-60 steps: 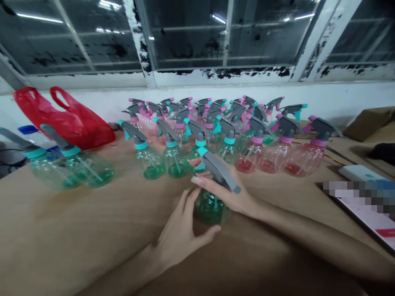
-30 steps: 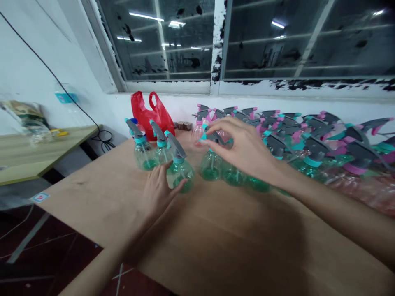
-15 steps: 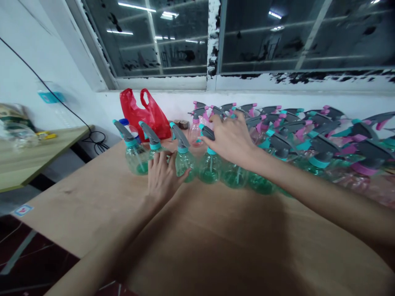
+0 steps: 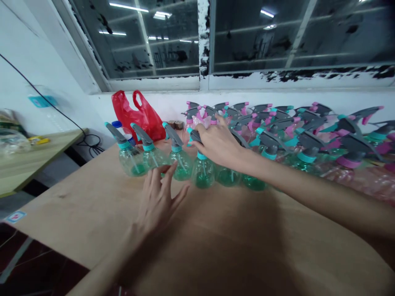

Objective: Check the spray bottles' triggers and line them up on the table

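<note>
In the front row stand several clear green spray bottles with grey heads and teal collars. My right hand (image 4: pixel 217 142) is closed around the grey head of one upright green spray bottle (image 4: pixel 203 172), and its fingers partly hide that head. My left hand (image 4: pixel 160 201) is just in front of the row, its fingers spread and holding nothing. Its fingertips are nearest to another green spray bottle (image 4: pixel 180 162) and to the spray bottle (image 4: pixel 153 157) left of that one. The leftmost spray bottle (image 4: pixel 131 160) stands at the row's end.
Many pink and green spray bottles (image 4: pixel 308 142) crowd the right side. A red plastic bag (image 4: pixel 140 117) and a blue-capped bottle (image 4: pixel 117 124) sit behind the row. The wooden table (image 4: pixel 77 205) meets a windowed wall. A second table (image 4: pixel 58 152) is at left.
My left hand has drawn back from the spray bottles toward me. My right hand stays at the same bottle's head. The whole view has shifted slightly.
</note>
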Available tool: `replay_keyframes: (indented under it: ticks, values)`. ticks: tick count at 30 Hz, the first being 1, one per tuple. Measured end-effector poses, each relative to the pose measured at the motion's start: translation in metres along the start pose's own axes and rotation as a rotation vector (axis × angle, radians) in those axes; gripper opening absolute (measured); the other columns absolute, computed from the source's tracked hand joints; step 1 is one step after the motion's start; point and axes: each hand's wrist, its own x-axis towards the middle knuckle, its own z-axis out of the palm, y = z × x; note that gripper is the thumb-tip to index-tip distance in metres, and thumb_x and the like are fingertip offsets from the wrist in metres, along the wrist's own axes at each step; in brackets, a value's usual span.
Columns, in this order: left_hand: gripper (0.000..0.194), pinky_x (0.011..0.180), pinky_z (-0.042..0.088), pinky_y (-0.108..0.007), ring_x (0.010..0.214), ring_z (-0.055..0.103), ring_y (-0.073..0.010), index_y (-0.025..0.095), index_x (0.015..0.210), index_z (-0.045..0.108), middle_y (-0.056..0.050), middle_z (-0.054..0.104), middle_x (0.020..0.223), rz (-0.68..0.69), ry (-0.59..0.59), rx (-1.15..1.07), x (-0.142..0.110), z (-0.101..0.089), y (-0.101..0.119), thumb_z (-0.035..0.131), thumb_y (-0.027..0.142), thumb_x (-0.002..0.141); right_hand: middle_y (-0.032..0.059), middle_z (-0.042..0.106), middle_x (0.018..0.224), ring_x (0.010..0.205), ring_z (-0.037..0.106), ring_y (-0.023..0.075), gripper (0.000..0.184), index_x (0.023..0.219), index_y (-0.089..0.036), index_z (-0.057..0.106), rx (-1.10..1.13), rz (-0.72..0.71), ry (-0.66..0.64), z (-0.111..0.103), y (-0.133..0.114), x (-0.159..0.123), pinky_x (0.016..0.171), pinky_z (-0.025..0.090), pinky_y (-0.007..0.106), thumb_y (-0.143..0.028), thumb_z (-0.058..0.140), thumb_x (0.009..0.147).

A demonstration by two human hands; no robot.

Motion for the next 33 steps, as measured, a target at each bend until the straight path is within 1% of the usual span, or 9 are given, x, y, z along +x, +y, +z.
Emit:
replay_keyframes:
  ticks: [3, 7, 13, 17, 20, 23, 26, 30, 33]
  values:
    - [0.056, 0.089, 0.046, -0.044, 0.108, 0.053, -0.0286, 0.026, 0.140, 0.033, -0.010, 0.047, 0.123, -0.072, -0.115, -0.238, -0.014, -0.004, 0.015, 0.054, 0.044, 0.092, 0.0118, 0.070, 0.076, 0.075, 0.066, 0.0293, 0.033, 0.108, -0.004, 0.058, 0.061, -0.029, 0.013, -0.013, -0.007, -0.014, 0.100, 0.024, 0.049, -0.029, 0.045, 0.092]
    - [0.077, 0.097, 0.041, -0.051, 0.124, 0.043, -0.0320, 0.028, 0.145, 0.020, -0.011, 0.040, 0.136, -0.179, -0.205, -0.470, -0.026, 0.004, 0.036, 0.062, 0.051, 0.084, 0.0104, 0.071, 0.075, 0.073, 0.066, 0.0272, 0.038, 0.113, -0.003, 0.057, 0.165, -0.074, -0.023, -0.036, -0.015, -0.044, 0.099, 0.028, 0.047, -0.033, 0.045, 0.092]
    - [0.082, 0.098, 0.040, -0.055, 0.124, 0.045, -0.0349, 0.030, 0.143, 0.017, -0.012, 0.045, 0.136, -0.072, -0.347, -0.530, -0.043, 0.000, 0.085, 0.067, 0.046, 0.080, 0.0077, 0.069, 0.080, 0.080, 0.064, 0.0245, 0.030, 0.103, -0.009, 0.062, 0.306, -0.067, -0.068, -0.074, -0.012, -0.104, 0.097, 0.034, 0.043, -0.030, 0.043, 0.093]
    - [0.086, 0.093, 0.045, -0.054, 0.122, 0.048, -0.0355, 0.029, 0.144, 0.013, -0.014, 0.045, 0.137, -0.045, -0.440, -0.589, -0.053, 0.000, 0.120, 0.067, 0.047, 0.080, 0.0059, 0.067, 0.078, 0.075, 0.062, 0.0233, 0.030, 0.097, -0.018, 0.062, 0.423, 0.035, -0.174, -0.097, 0.006, -0.146, 0.081, 0.043, 0.041, -0.041, 0.043, 0.093]
    - [0.085, 0.094, 0.045, -0.054, 0.123, 0.047, -0.0363, 0.029, 0.143, 0.017, -0.014, 0.045, 0.137, -0.004, -0.497, -0.659, -0.048, 0.007, 0.143, 0.068, 0.049, 0.078, 0.0054, 0.064, 0.091, 0.084, 0.060, 0.0243, 0.040, 0.103, -0.024, 0.058, 0.637, 0.178, -0.311, -0.110, 0.032, -0.175, 0.062, 0.045, 0.033, -0.056, 0.056, 0.080]
    - [0.083, 0.095, 0.044, -0.052, 0.121, 0.048, -0.0342, 0.028, 0.140, 0.022, -0.013, 0.048, 0.134, 0.025, -0.558, -0.767, -0.033, 0.017, 0.164, 0.071, 0.048, 0.076, 0.0012, 0.062, 0.097, 0.084, 0.060, 0.0217, 0.059, 0.106, -0.026, 0.056, 0.872, 0.162, -0.469, -0.112, 0.063, -0.197, 0.060, 0.047, 0.029, -0.056, 0.075, 0.059]
    - [0.080, 0.098, 0.042, -0.051, 0.122, 0.047, -0.0324, 0.026, 0.139, 0.025, -0.013, 0.047, 0.134, 0.032, -0.580, -0.848, -0.017, 0.031, 0.184, 0.073, 0.043, 0.077, 0.0006, 0.062, 0.098, 0.086, 0.061, 0.0227, 0.071, 0.110, -0.027, 0.054, 1.015, 0.112, -0.490, -0.106, 0.086, -0.213, 0.063, 0.050, 0.029, -0.050, 0.082, 0.050]
    - [0.081, 0.097, 0.041, -0.053, 0.122, 0.046, -0.0347, 0.022, 0.137, 0.029, -0.015, 0.048, 0.132, 0.052, -0.565, -0.868, -0.001, 0.053, 0.204, 0.075, 0.039, 0.074, 0.0034, 0.061, 0.098, 0.092, 0.060, 0.0246, 0.062, 0.106, -0.022, 0.056, 1.059, 0.299, -0.349, -0.091, 0.097, -0.227, 0.071, 0.051, 0.034, -0.045, 0.082, 0.055]
    - [0.085, 0.097, 0.040, -0.055, 0.122, 0.046, -0.0357, 0.024, 0.139, 0.026, -0.015, 0.047, 0.133, 0.069, -0.545, -0.881, 0.008, 0.068, 0.211, 0.077, 0.040, 0.072, 0.0049, 0.061, 0.108, 0.101, 0.059, 0.0247, 0.069, 0.119, -0.024, 0.051, 1.250, 0.314, -0.191, -0.076, 0.102, -0.234, 0.084, 0.050, 0.038, -0.040, 0.081, 0.059]
